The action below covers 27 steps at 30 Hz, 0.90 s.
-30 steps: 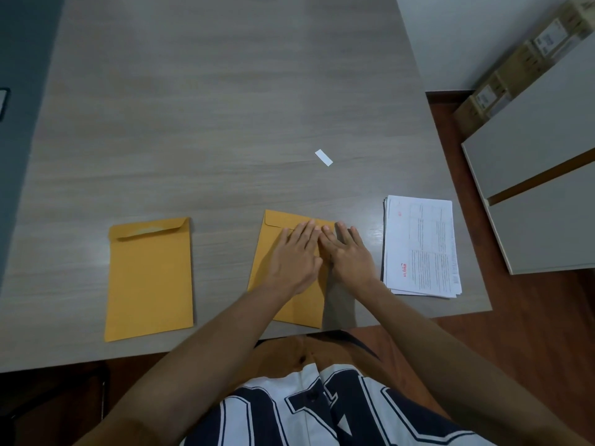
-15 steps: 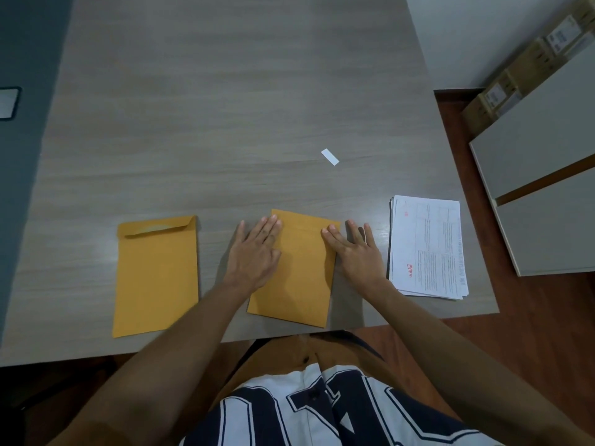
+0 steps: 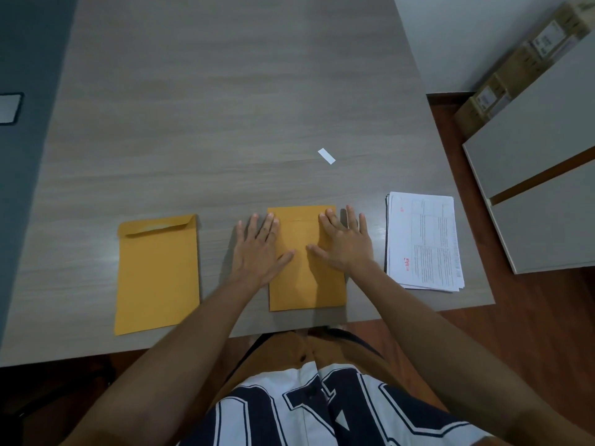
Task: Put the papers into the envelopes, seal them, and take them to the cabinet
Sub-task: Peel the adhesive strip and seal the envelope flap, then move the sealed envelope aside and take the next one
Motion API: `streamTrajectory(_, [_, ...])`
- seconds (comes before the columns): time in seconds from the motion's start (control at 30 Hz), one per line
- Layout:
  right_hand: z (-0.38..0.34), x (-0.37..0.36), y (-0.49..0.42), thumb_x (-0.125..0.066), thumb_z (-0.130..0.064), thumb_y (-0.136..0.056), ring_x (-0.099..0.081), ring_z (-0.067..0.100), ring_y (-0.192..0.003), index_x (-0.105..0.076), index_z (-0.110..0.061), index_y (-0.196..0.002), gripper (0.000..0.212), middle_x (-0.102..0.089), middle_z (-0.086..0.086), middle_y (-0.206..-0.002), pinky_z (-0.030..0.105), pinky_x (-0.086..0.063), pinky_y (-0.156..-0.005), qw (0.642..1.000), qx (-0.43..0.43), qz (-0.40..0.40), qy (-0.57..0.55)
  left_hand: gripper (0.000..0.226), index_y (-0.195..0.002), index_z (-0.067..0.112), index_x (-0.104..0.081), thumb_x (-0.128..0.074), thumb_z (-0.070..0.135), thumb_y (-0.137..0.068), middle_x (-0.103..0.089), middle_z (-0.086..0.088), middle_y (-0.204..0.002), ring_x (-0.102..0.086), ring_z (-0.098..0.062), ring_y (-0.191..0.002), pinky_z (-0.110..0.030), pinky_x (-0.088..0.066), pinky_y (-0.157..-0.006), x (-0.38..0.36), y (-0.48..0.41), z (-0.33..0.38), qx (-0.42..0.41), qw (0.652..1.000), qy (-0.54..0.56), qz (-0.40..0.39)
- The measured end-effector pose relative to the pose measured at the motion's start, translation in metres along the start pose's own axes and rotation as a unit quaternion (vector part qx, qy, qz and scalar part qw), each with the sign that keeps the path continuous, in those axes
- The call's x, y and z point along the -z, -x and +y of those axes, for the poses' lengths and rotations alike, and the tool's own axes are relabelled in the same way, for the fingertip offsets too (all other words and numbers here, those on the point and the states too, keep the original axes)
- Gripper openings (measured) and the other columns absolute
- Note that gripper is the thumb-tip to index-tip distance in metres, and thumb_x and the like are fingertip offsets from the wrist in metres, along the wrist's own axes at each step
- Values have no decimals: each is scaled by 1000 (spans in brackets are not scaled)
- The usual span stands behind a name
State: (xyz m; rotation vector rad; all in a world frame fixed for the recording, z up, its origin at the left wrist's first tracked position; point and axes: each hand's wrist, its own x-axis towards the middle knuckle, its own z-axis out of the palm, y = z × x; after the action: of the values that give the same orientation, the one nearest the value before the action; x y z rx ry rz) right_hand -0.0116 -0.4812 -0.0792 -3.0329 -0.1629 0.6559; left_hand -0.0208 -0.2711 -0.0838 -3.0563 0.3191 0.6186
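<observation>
Left hand [image 3: 257, 249]: flat, fingers straight, grasping nothing; thumb and forefinger overlap the left edge of the middle envelope [image 3: 306, 281], the rest lies on the table [image 3: 225, 107].
Right hand [image 3: 346, 243]: also flat and released, palm on the envelope's upper right part.
Middle envelope: under both hands, near the table's front edge, long axis running away from the person, flap end far. Judged step: pressing the seal flat.
Second envelope [image 3: 157, 275]: well apart to the left, nearer the left hand; whether sealed, cannot tell.
Papers [image 3: 425, 243]: stack just right of the right hand, which is nearer to it.
Cabinet [image 3: 547, 188]: right, beyond the table.
</observation>
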Motion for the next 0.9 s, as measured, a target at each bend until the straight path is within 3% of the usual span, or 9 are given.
streamTrajectory(0.17, [-4,11,-16,-37,-69,-92,18,32,-149,-3,-26,-157,86,1,-1,-165,51,8,-120,1000,2,-10,-2,105,-157,17,5,-29,83,-83,11,-1,-165,11,-27,-151,-55,3,-120,4,-7,5,23,999,30,-19])
streamTrajectory(0.4, [-15,11,-21,-42,-50,-99,15,31,-150,-8,-15,-157,76,1,7,-165,48,4,-122,1000,3,-1,-1,94,-157,15,-2,-32,73,-91,7,-3,-166,10,-24,-152,-54,1,-121,10,-16,6,30,1000,-10,2])
streamTrajectory(0.53, [-39,11,-15,-49,-31,-98,-4,34,-151,-38,-14,-147,53,-30,8,-158,48,-7,-123,995,67,76,-27,83,-157,14,-8,-36,62,-96,1,-6,-166,5,-24,-152,-49,2,-122,5,-6,-1,55,996,58,40])
streamTrajectory(0.6, [-60,9,-13,-53,-28,-94,-28,32,-145,-58,-12,-130,40,-55,7,-140,45,-24,-120,986,107,119,-37,77,-157,13,-11,-36,56,-98,-5,-8,-165,1,-26,-152,-47,0,-123,5,3,-17,88,990,86,65])
streamTrajectory(0.67, [-86,10,-15,-53,-30,-91,-47,30,-130,-66,-12,-116,33,-67,6,-120,41,-39,-108,978,150,145,-22,74,-157,11,-13,-36,51,-99,-8,-8,-165,-1,-26,-152,-45,-2,-123,6,14,-37,122,985,88,81])
streamTrajectory(0.73, [-113,21,-13,-52,-33,-93,-51,29,-118,-65,-12,-117,35,-66,8,-116,39,-45,-97,977,172,126,-18,74,-156,10,-15,-39,49,-99,-11,-8,-164,-3,-27,-152,-42,-3,-123,9,23,-58,150,978,106,101])
streamTrajectory(0.8, [-147,31,-11,-50,-32,-95,-51,28,-122,-58,-14,-129,40,-62,9,-125,39,-44,-98,981,176,67,-55,74,-155,8,-22,-47,46,-96,-21,-12,-161,-12,-30,-150,-41,-9,-122,10,38,-83,189,964,130,132])
streamTrajectory(0.9, [-186,39,-11,-54,-34,-94,-58,30,-117,-58,-13,-128,40,-63,12,-122,38,-51,-91,981,141,-9,-131,71,-151,8,-32,-54,44,-93,-31,-15,-155,-23,-32,-145,-42,-21,-118,7,56,-114,268,936,165,156])
